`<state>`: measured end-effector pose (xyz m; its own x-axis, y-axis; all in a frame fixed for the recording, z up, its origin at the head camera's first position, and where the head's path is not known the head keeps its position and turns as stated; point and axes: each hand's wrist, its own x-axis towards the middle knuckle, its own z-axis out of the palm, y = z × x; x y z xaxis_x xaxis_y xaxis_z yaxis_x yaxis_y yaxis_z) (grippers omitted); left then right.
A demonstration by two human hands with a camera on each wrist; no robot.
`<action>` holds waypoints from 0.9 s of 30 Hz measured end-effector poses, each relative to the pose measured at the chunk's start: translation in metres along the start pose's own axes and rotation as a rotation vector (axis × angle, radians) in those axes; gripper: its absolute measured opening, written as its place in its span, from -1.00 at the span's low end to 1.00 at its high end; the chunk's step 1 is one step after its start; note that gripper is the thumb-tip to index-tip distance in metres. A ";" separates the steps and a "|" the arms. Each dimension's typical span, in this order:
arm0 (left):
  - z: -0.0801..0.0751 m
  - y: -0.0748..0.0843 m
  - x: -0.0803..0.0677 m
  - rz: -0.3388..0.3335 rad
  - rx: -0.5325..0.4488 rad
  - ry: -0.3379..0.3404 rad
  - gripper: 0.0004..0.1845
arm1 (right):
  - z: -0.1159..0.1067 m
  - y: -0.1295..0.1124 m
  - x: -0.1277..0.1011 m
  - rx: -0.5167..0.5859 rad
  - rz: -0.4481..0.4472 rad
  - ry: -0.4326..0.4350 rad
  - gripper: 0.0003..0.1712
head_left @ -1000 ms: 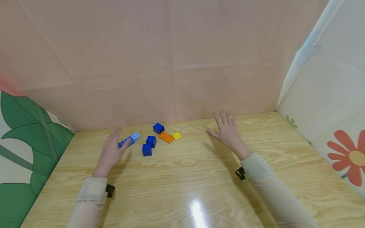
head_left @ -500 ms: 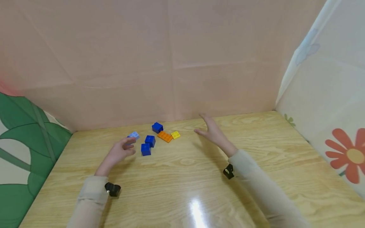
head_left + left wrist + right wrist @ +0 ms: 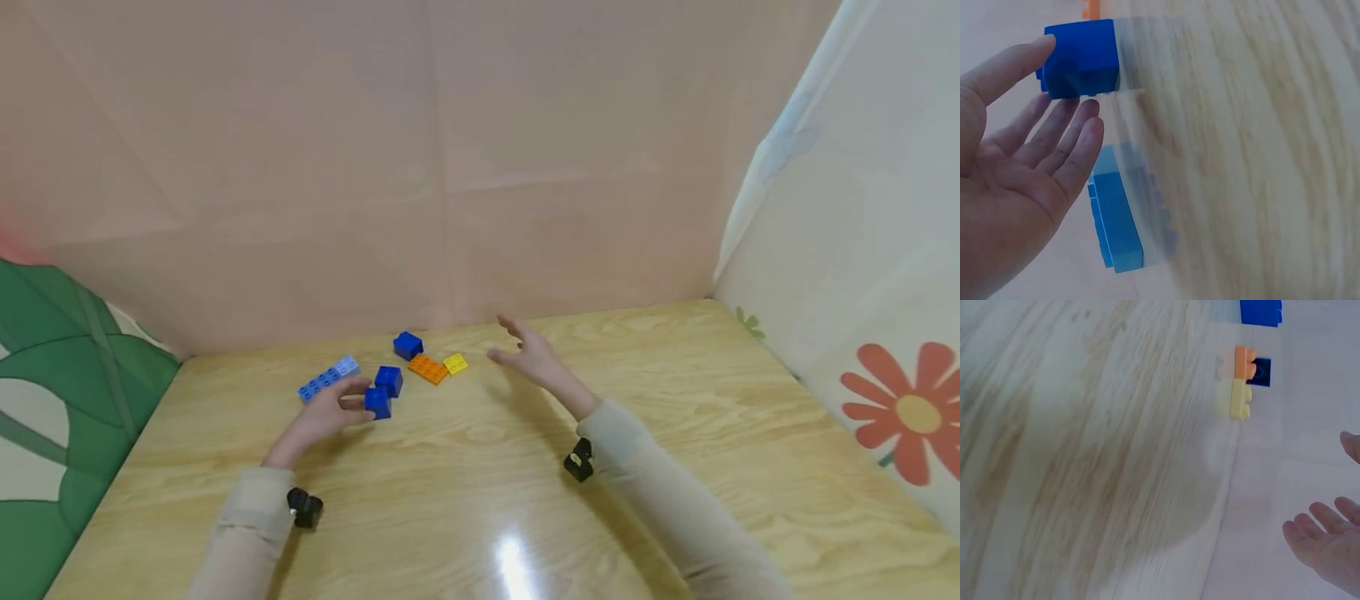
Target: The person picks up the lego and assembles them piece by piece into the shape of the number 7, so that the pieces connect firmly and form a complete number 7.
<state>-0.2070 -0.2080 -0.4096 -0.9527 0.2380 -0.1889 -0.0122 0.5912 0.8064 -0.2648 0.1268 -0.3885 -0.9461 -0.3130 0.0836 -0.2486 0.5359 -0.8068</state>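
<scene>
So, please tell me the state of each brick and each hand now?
left hand: fingers straight, tips touching the nearest dark blue brick
right hand: open, above the table, holding nothing
long light blue brick: lying flat, free
orange plate: flat, beside the yellow plate

Left hand (image 3: 330,414) released the light-blue brick (image 3: 327,380) and reached the dark-blue cube (image 3: 377,402); right hand (image 3: 534,360) shifted leftward.
</scene>
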 end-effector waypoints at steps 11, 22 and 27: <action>0.000 -0.005 -0.001 0.021 -0.013 0.016 -0.47 | 0.022 -0.008 0.009 0.064 0.014 -0.022 -0.27; -0.012 -0.014 -0.003 0.020 -0.034 -0.017 -0.44 | 0.064 -0.026 0.020 0.158 0.056 -0.030 -0.53; -0.015 -0.018 -0.004 0.014 -0.054 -0.041 -0.42 | 0.084 -0.034 0.023 0.200 0.040 -0.052 -0.57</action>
<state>-0.2077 -0.2309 -0.4152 -0.9396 0.2783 -0.1993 -0.0162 0.5455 0.8380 -0.2608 0.0356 -0.4080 -0.9409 -0.3378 0.0232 -0.1602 0.3836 -0.9095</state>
